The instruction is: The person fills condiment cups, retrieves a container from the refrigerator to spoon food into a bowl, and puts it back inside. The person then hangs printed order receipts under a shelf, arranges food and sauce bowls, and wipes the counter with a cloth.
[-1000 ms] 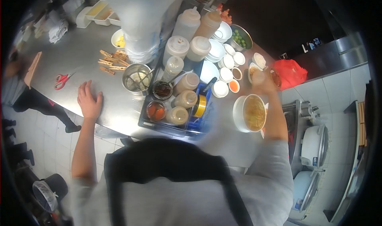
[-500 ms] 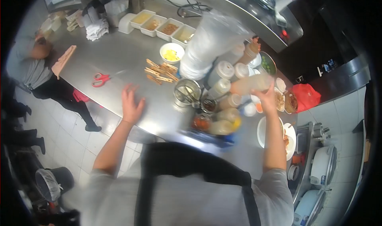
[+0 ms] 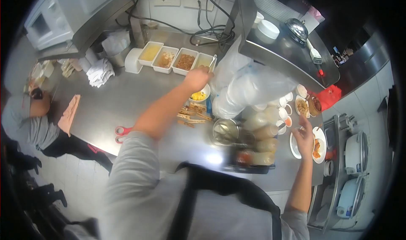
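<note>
My left hand (image 3: 199, 79) reaches across the counter to the fourth of the white tubs, which holds something pale (image 3: 204, 60). Its fingers are closed at a small shiny spoon (image 3: 212, 62) that sticks up at the tub's right side. Beneath that wrist, a white bowl (image 3: 205, 93) of chopped yellow food is partly hidden. My right hand (image 3: 303, 137) hovers at the white plates (image 3: 295, 146) on the right, its fingers apart and nothing visible in them. One plate there carries orange-brown food (image 3: 317, 147). Several squeeze bottles (image 3: 265, 134) stand to its left, blurred.
Wooden clips (image 3: 192, 115), a steel pot (image 3: 225, 132) and a tall plastic-wrapped stack (image 3: 241, 90) crowd the middle. Red scissors (image 3: 122, 132) lie near my left arm. A steel shelf (image 3: 270, 49) overhangs the back right. Another person (image 3: 25, 117) stands at the left end.
My left hand has moved from the counter's front edge up to the tubs. My right hand has let go of a squeeze bottle and come down toward the plates. The view has shifted.
</note>
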A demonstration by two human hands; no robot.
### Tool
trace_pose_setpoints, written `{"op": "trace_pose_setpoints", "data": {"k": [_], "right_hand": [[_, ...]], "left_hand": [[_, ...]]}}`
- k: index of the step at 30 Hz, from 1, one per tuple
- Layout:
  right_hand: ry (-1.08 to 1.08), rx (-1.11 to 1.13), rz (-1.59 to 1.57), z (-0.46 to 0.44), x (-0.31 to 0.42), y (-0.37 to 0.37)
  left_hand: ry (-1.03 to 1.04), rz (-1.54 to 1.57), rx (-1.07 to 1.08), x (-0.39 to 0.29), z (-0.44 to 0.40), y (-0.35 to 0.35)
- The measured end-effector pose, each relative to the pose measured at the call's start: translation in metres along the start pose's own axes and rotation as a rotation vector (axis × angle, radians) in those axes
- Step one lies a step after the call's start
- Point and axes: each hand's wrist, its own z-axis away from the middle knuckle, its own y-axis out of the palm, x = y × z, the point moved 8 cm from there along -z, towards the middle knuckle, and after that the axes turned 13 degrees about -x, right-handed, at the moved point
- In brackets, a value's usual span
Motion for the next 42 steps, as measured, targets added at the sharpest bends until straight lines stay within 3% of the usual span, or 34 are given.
{"op": "trace_pose_setpoints", "data": {"k": [3,6,9,12,16,18,20,36,42], "right_hand": [[0.037,-0.150,0.060,0.034,-0.019,-0.041],[0.143,-0.271,0.173,0.083,-0.019,-0.082],[0.238,-0.378,0.112,0.139,-0.053,-0.109],[0.356,-0.394,0.106,0.188,-0.077,-0.116],[0.407,-0.379,0.192,0.215,-0.059,-0.110],[0.429,-0.364,0.257,0.222,-0.051,-0.107],[0.433,-0.349,0.306,0.227,-0.048,-0.106],[0.478,-0.439,0.344,0.256,-0.030,-0.113],[0.553,-0.532,0.286,0.281,-0.066,-0.129]], "left_hand": [[-0.070,-0.007,0.076,0.020,-0.019,0.023],[-0.214,0.255,0.010,0.059,-0.048,0.026],[-0.037,0.080,0.088,0.080,-0.077,0.036],[0.086,-0.109,0.337,0.070,-0.077,0.074],[0.037,0.072,0.135,0.080,-0.072,0.128],[0.089,0.093,0.235,0.081,-0.078,0.152],[0.058,0.031,0.393,0.066,-0.079,0.128],[0.075,-0.001,0.246,0.088,-0.107,0.160],[-0.107,0.310,0.163,0.111,-0.112,0.092]]}}
